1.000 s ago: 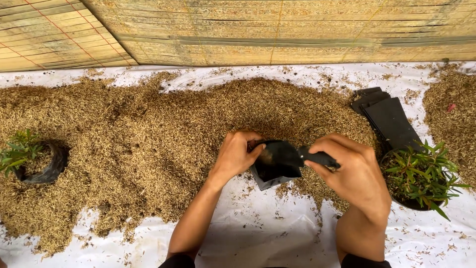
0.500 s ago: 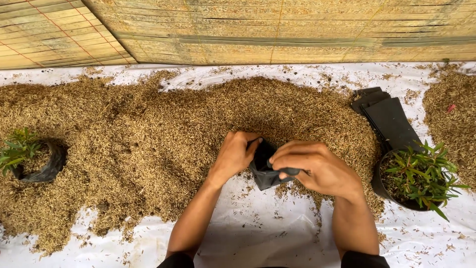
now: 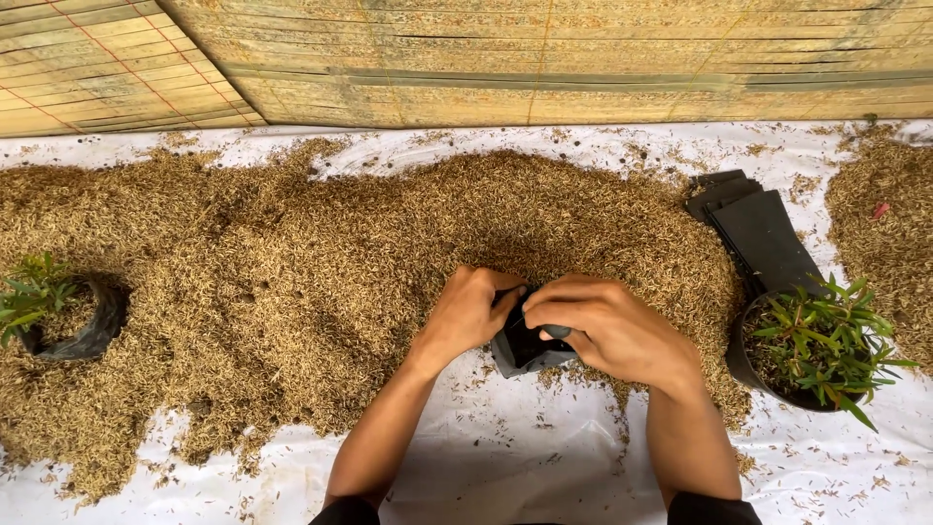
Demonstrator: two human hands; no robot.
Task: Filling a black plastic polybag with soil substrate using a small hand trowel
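A small black planting bag [image 3: 525, 348] is gripped from both sides at the near edge of the husk pile [image 3: 321, 282]. The left hand [image 3: 470, 313] is clenched on the bag's left rim, fingers curled over the top edge. The right hand [image 3: 604, 329] is closed on the bag's right rim, its thumb tucked inside the mouth, knuckles covering most of the opening. The bag is held upright, its base touching the white sheet [image 3: 505, 457], its far side pressed against the husks. What is inside the bag cannot be told.

The husk pile is spread wide across the sheet, left and right of the bag and behind it. A potted green plant [image 3: 821, 350] in a black bag is stood right of the held bag, near the right forearm, at the pile's right edge. A stack of flat black bags [image 3: 763, 233] is laid just behind that plant, well right of the held bag. A second small plant [image 3: 49, 301] in a black bag is sunk in husks far left of the held bag. A smaller husk heap [image 3: 889, 224] is seen at the far right. A woven bamboo mat wall [image 3: 544, 58] is stood behind the pile.
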